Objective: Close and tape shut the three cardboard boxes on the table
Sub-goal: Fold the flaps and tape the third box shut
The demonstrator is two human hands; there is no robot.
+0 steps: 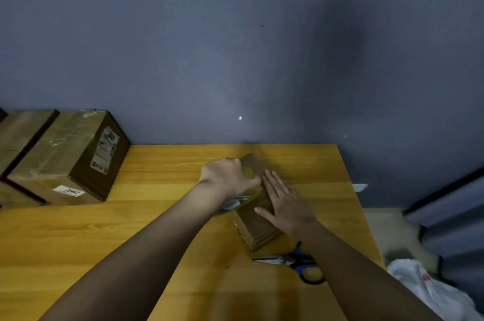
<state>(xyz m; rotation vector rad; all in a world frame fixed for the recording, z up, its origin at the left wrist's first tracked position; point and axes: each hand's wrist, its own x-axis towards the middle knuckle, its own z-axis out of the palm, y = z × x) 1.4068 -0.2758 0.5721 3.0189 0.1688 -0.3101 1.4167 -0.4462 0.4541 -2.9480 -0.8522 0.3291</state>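
The small brown cardboard box [258, 205] lies mid-bench, long axis near-to-far. The left hand [227, 178] grips the clear tape roll [239, 199] at its left flank; the right hand [284, 204], fingers spread, is pressed flat on top.

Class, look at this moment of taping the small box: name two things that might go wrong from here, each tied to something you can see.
1. The left hand grips the tape roll beside the small box; only the flat right hand steadies it, so pulling may drag the box or skew the strip.
2. The scissors lie under the right forearm, which might knock them.
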